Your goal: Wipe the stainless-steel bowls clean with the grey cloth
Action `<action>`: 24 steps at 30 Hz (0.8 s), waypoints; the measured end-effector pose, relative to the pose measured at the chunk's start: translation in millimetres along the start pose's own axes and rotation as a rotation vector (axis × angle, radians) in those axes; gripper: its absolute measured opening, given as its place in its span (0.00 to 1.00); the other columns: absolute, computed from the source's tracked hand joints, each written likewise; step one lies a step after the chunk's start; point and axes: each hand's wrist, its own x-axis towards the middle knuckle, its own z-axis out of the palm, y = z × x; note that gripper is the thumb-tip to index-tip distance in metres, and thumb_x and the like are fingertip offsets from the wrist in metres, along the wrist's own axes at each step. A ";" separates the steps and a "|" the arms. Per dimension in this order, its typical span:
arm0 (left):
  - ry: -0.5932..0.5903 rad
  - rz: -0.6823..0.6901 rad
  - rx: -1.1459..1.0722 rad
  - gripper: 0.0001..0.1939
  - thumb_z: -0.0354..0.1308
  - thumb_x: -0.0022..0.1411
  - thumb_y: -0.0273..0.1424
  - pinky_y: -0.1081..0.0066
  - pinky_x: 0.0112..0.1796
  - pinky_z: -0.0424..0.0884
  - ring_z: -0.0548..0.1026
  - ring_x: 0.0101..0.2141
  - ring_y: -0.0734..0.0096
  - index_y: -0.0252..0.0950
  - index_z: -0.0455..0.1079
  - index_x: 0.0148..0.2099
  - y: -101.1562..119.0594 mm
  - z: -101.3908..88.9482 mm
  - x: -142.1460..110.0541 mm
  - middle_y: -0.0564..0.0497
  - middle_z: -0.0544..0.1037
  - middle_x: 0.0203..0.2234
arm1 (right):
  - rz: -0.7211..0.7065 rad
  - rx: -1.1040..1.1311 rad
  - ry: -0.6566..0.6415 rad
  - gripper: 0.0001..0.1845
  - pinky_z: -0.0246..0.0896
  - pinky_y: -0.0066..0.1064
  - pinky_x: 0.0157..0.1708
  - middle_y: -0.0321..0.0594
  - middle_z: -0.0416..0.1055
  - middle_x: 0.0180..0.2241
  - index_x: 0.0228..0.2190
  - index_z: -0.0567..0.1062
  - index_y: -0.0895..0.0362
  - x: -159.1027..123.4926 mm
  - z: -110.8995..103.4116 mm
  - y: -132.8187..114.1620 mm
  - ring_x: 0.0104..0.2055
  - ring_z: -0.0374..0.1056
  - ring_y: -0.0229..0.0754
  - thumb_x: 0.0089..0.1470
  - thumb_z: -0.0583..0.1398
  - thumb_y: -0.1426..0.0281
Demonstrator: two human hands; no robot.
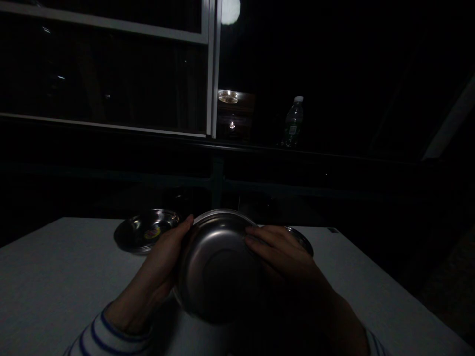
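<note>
A round stainless steel bowl (222,262) is held tilted above the white table, its underside turned toward me. My left hand (163,257) grips its left edge, thumb along the rim and the other fingers hidden behind. On the opposite side my right hand (285,252) is closed around the bowl, fingertips pressed on the outer surface near the upper right. Behind my left hand sits a shallow steel dish (135,235) with a yellow sticker inside. Another steel dish (302,240) shows partly behind my right hand. Deep shadow covers the bowl's lower right.
The white table (55,277) ends at a far edge just beyond the dishes. Past it, a clear plastic bottle (293,123) with a white cap stands on a dark ledge, near a white window frame (212,74). The room is very dim.
</note>
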 end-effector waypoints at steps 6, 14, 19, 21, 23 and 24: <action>0.026 -0.008 -0.001 0.12 0.57 0.55 0.37 0.71 0.24 0.71 0.77 0.23 0.65 0.33 0.74 0.34 1.3 1.5 -2.9 0.47 0.79 0.21 | -0.005 -0.023 0.010 0.14 0.62 0.39 0.45 0.45 0.66 0.50 0.47 0.67 0.57 0.7 2.9 -2.8 0.50 0.59 0.44 0.60 0.50 0.70; -0.133 -0.037 0.052 0.13 0.59 0.52 0.39 0.72 0.28 0.71 0.77 0.26 0.66 0.33 0.74 0.33 -6.5 1.2 -1.8 0.47 0.80 0.25 | -0.002 0.047 0.025 0.15 0.61 0.36 0.47 0.45 0.66 0.50 0.48 0.68 0.59 -0.2 3.8 -1.5 0.51 0.58 0.42 0.59 0.51 0.71; 0.055 0.004 -0.027 0.12 0.57 0.55 0.39 0.72 0.24 0.70 0.76 0.23 0.67 0.34 0.73 0.33 -1.2 -1.5 0.1 0.49 0.79 0.21 | 0.016 0.028 0.034 0.16 0.61 0.37 0.47 0.48 0.65 0.51 0.49 0.67 0.59 -0.7 2.3 0.1 0.52 0.58 0.42 0.59 0.51 0.72; -0.006 -0.018 -0.010 0.12 0.57 0.55 0.38 0.72 0.25 0.71 0.76 0.23 0.66 0.33 0.74 0.34 1.1 -2.0 -1.2 0.48 0.79 0.22 | -0.002 0.053 0.037 0.16 0.62 0.36 0.47 0.47 0.66 0.50 0.49 0.67 0.59 -0.3 1.3 0.7 0.52 0.59 0.41 0.59 0.52 0.72; -0.089 -0.037 0.025 0.11 0.60 0.53 0.36 0.72 0.26 0.71 0.77 0.24 0.66 0.33 0.74 0.32 1.6 -1.0 -3.3 0.47 0.80 0.23 | -0.009 0.087 0.024 0.16 0.62 0.35 0.47 0.46 0.66 0.50 0.49 0.67 0.59 0.1 0.8 1.2 0.52 0.59 0.41 0.59 0.52 0.72; -0.103 -0.037 0.034 0.10 0.60 0.52 0.36 0.73 0.26 0.71 0.77 0.24 0.67 0.33 0.73 0.31 1.5 -0.3 -4.2 0.47 0.80 0.23 | -0.005 0.099 0.016 0.16 0.62 0.35 0.48 0.46 0.65 0.51 0.49 0.66 0.59 0.1 0.8 1.6 0.53 0.59 0.41 0.59 0.52 0.71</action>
